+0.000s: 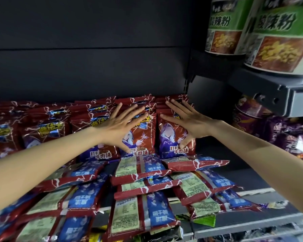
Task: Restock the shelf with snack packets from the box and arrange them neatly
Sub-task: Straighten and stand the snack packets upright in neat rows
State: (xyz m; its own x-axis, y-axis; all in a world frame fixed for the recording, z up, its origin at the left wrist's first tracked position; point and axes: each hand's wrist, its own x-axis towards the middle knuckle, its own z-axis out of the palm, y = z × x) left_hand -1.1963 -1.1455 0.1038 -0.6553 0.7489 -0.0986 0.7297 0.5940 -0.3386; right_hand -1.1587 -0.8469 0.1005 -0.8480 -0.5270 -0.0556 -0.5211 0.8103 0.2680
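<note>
Red snack packets with a purple-robed cartoon figure stand upright in rows across the shelf. My left hand lies flat with fingers spread against the front of one upright row. My right hand presses, fingers spread, on the rightmost upright row. Neither hand grips anything. In front of the rows, several of the same packets lie flat, back side up, in loose overlapping stacks that reach the shelf's front edge.
Green-labelled instant noodle tubs stand on a higher shelf at the upper right. Below that shelf sit purple tubs and purple packets. The dark back panel rises behind the rows. A bare strip of shelf lies right of the red packets.
</note>
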